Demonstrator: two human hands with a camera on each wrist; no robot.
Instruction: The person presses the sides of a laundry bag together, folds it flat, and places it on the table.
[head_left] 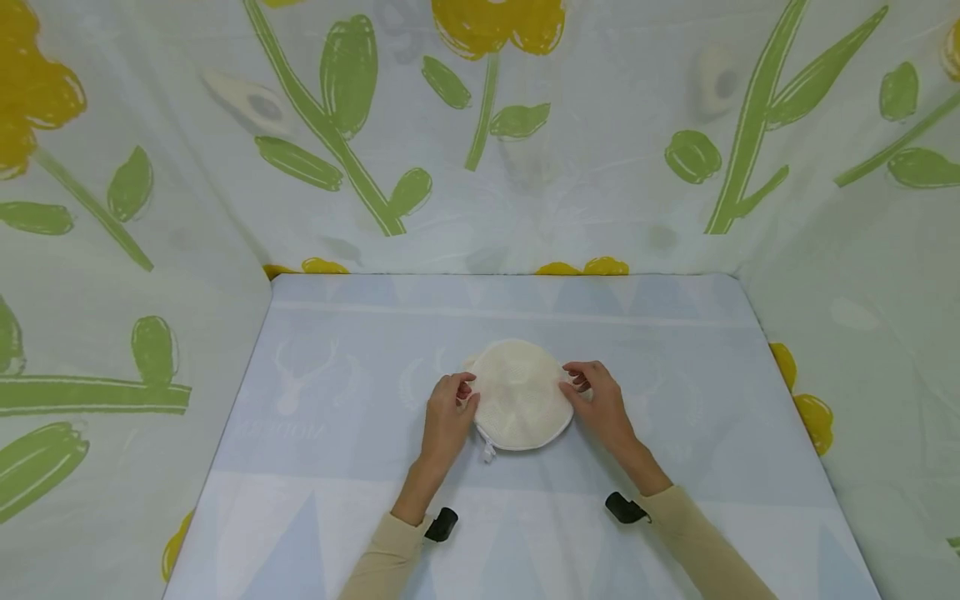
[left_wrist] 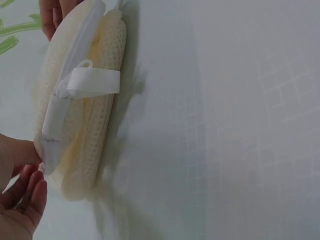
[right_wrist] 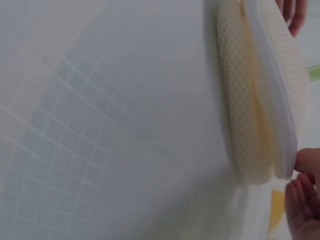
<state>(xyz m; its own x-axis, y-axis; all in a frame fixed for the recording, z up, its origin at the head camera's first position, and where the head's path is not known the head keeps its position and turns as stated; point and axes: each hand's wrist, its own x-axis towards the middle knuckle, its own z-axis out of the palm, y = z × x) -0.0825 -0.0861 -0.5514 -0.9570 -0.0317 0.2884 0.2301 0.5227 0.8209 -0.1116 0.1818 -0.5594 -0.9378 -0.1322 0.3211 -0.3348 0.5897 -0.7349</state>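
A round cream mesh laundry bag (head_left: 521, 400) with white edging lies on the table between both hands. My left hand (head_left: 450, 417) pinches its left rim, thumb on the near side, the other fingers curled. On the opposite rim my right hand (head_left: 603, 408) pinches the edge between thumb and fingers. From the left wrist, the bag (left_wrist: 95, 115) shows its side, with a white fabric tab (left_wrist: 94, 82) at the seam. In the right wrist view, the white-edged upper layer (right_wrist: 277, 90) stands apart from the mesh underside (right_wrist: 240, 90). Any contents are hidden.
A pale blue and white patterned cloth (head_left: 360, 517) covers the table. Whitish sheets (head_left: 585, 192) printed with green stems and yellow flowers rise at the back and both sides. Small black devices (head_left: 442, 525) sit at both wrists.
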